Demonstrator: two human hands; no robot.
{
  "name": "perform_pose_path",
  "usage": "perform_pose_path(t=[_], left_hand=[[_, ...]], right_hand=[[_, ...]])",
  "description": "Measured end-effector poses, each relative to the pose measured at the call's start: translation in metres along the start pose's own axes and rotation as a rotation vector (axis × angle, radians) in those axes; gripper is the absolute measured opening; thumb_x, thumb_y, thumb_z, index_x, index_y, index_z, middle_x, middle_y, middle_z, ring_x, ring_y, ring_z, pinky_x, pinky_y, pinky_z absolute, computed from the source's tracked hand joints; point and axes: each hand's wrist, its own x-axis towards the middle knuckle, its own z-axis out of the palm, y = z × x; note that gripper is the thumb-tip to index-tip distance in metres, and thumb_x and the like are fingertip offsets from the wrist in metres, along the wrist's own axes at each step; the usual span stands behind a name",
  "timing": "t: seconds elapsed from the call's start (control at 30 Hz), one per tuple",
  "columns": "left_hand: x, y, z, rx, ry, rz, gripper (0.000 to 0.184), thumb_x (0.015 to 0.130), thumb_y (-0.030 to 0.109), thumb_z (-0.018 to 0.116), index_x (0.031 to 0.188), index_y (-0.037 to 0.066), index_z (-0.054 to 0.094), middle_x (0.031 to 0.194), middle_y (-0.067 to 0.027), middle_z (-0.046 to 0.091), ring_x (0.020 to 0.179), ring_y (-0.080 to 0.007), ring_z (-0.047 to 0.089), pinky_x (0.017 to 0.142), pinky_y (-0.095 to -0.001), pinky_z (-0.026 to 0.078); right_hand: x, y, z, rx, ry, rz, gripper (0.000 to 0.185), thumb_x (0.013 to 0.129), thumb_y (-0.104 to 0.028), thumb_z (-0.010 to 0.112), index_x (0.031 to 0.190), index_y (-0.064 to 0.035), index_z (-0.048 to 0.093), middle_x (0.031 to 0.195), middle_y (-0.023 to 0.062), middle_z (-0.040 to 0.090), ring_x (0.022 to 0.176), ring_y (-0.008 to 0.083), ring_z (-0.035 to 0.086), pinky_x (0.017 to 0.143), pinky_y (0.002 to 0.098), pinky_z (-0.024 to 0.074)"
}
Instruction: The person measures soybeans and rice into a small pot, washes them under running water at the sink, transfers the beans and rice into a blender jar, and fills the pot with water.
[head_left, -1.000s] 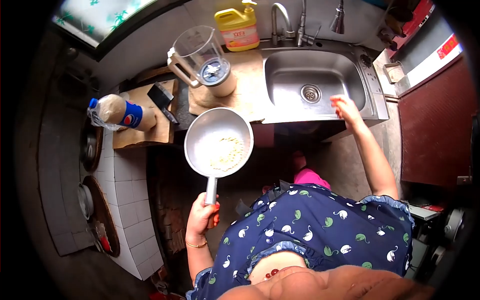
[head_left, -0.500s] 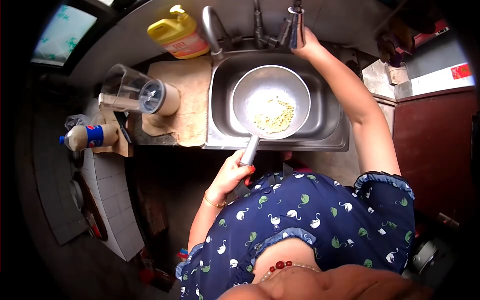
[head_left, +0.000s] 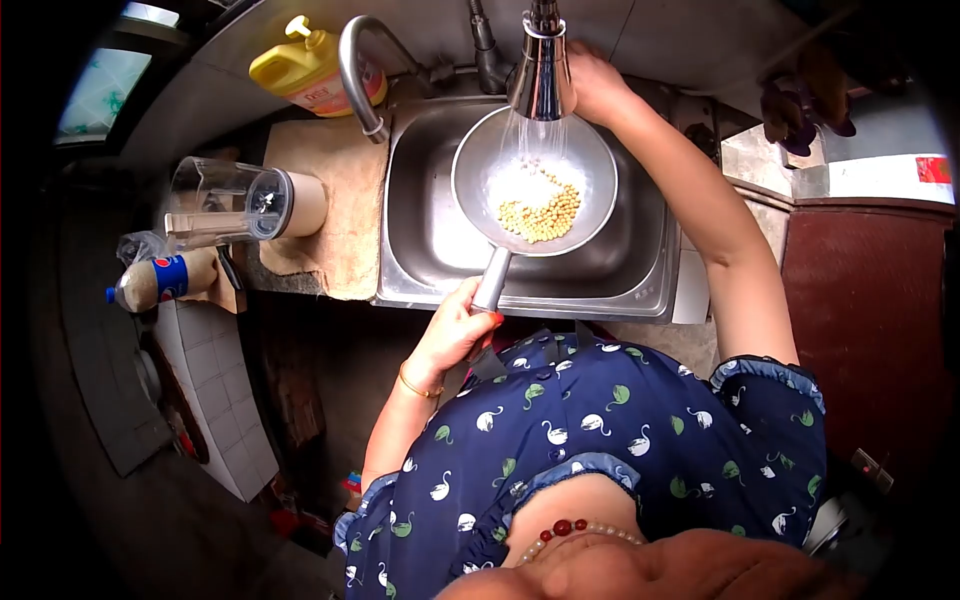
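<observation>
My left hand (head_left: 455, 330) is closed round the grey handle (head_left: 493, 280) of a metal pan (head_left: 470, 200), which I hold over the sink. Yellow beans (head_left: 542, 218), looking like soybeans, lie in the pan. Water (head_left: 528, 140) streams onto them from a chrome faucet head (head_left: 543, 75). My right hand (head_left: 597, 88) reaches to the faucet, at the right side of its head. Its fingers are mostly hidden behind the chrome, so I cannot tell whether they grip it.
The steel sink (head_left: 410, 250) has a second curved tap (head_left: 350, 70). Left of it, a blender jug (head_left: 220, 200) lies on a tan cloth (head_left: 345, 205). A yellow pump bottle (head_left: 300, 75) stands behind, and a Pepsi-labelled bottle (head_left: 170, 280) lies further left.
Water now runs from the faucet head into the pan; none showed clearly before. Relative to the sink, the pan has moved back and right, under the faucet head. The view has shifted.
</observation>
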Motion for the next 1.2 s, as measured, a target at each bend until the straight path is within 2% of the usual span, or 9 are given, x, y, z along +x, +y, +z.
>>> perform_pose_path(t=[0.1, 0.2, 0.33, 0.43, 0.67, 0.77, 0.87, 1.0, 1.2], left_hand=[[0.002, 0.014, -0.005, 0.037, -0.018, -0.033, 0.039, 0.082, 0.004, 0.058, 0.12, 0.002, 0.049, 0.068, -0.0017, 0.053, 0.045, -0.0076, 0.047, 0.038, -0.0209, 0.034], [0.004, 0.022, -0.012, 0.061, -0.04, -0.074, 0.038, 0.083, 0.005, 0.058, 0.12, 0.003, 0.05, 0.065, -0.0017, 0.052, 0.044, -0.0075, 0.046, 0.034, -0.0206, 0.03], [0.009, 0.027, -0.021, 0.059, -0.066, -0.079, 0.037, 0.085, 0.006, 0.059, 0.12, 0.003, 0.048, 0.06, -0.0013, 0.051, 0.04, -0.0076, 0.044, 0.034, -0.0211, 0.03], [0.013, 0.03, -0.027, 0.082, -0.084, -0.09, 0.036, 0.086, 0.009, 0.06, 0.119, 0.003, 0.046, 0.055, -0.0017, 0.052, 0.037, -0.008, 0.043, 0.034, -0.0221, 0.03], [0.023, 0.038, -0.032, -0.013, -0.191, -0.183, 0.026, 0.086, 0.009, 0.062, 0.106, 0.003, 0.047, 0.06, -0.0021, 0.052, 0.039, -0.0083, 0.046, 0.033, -0.0213, 0.031], [0.029, 0.037, -0.034, 0.0, -0.161, -0.171, 0.025, 0.085, 0.007, 0.063, 0.104, 0.002, 0.047, 0.062, -0.0026, 0.053, 0.041, -0.0088, 0.048, 0.035, -0.0213, 0.034], [0.034, 0.027, -0.034, 0.067, -0.109, -0.152, 0.025, 0.084, 0.008, 0.063, 0.101, 0.003, 0.045, 0.059, -0.0027, 0.052, 0.039, -0.0083, 0.046, 0.034, -0.022, 0.033], [0.036, 0.025, -0.039, 0.124, -0.102, -0.116, 0.025, 0.082, 0.009, 0.064, 0.099, 0.003, 0.046, 0.061, -0.0021, 0.053, 0.043, -0.0082, 0.048, 0.037, -0.0228, 0.036], [0.037, 0.027, -0.03, 0.142, -0.187, -0.096, 0.026, 0.083, 0.003, 0.061, 0.105, 0.002, 0.047, 0.065, -0.0032, 0.053, 0.042, -0.0106, 0.049, 0.04, -0.0237, 0.04]], right_hand=[[-0.005, 0.002, -0.008, 0.181, -0.01, 0.03, 0.041, 0.073, 0.001, 0.056, 0.114, -0.0063, 0.059, 0.117, 0.0121, 0.056, 0.115, 0.0317, 0.05, 0.099, 0.04, 0.0431], [-0.023, 0.003, -0.02, 0.319, 0.257, 0.008, 0.044, 0.077, -0.002, 0.057, 0.12, -0.0064, 0.056, 0.123, 0.013, 0.055, 0.117, 0.0323, 0.05, 0.098, 0.0411, 0.0433], [-0.06, -0.008, -0.019, 0.759, 0.093, 0.484, 0.039, 0.09, -0.017, 0.054, 0.126, -0.0031, 0.053, 0.123, 0.0161, 0.058, 0.117, 0.0284, 0.053, 0.1, 0.0357, 0.0402], [-0.078, -0.04, -0.019, 1.239, 0.033, 0.817, 0.038, 0.091, -0.011, 0.051, 0.127, -0.0012, 0.053, 0.118, 0.0133, 0.061, 0.109, 0.0183, 0.056, 0.095, 0.0293, 0.0422], [-0.094, -0.044, 0.009, 0.961, 0.27, 0.62, 0.038, 0.089, -0.002, 0.045, 0.126, -0.0018, 0.053, 0.112, 0.0129, 0.063, 0.103, 0.0177, 0.059, 0.089, 0.0272, 0.0441], [-0.092, -0.046, 0.018, 0.608, 0.428, 0.476, 0.038, 0.083, -0.003, 0.053, 0.121, -0.0023, 0.056, 0.107, 0.018, 0.063, 0.098, 0.0327, 0.06, 0.088, 0.038, 0.047], [-0.082, -0.077, -0.036, -0.018, 0.351, 0.227, 0.04, 0.081, -0.012, 0.061, 0.12, -0.0015, 0.054, 0.109, 0.019, 0.059, 0.093, 0.0344, 0.058, 0.084, 0.0377, 0.0476], [-0.082, -0.119, -0.043, 0.239, -0.518, 0.437, 0.04, 0.08, -0.016, 0.061, 0.115, -0.0002, 0.052, 0.113, 0.0256, 0.053, 0.099, 0.0416, 0.058, 0.083, 0.0475, 0.0473], [-0.075, -0.145, 0.001, 0.6, -0.358, 0.212, 0.039, 0.08, -0.004, 0.053, 0.119, -0.0018, 0.049, 0.113, 0.0281, 0.051, 0.099, 0.0458, 0.057, 0.085, 0.0495, 0.0474]])
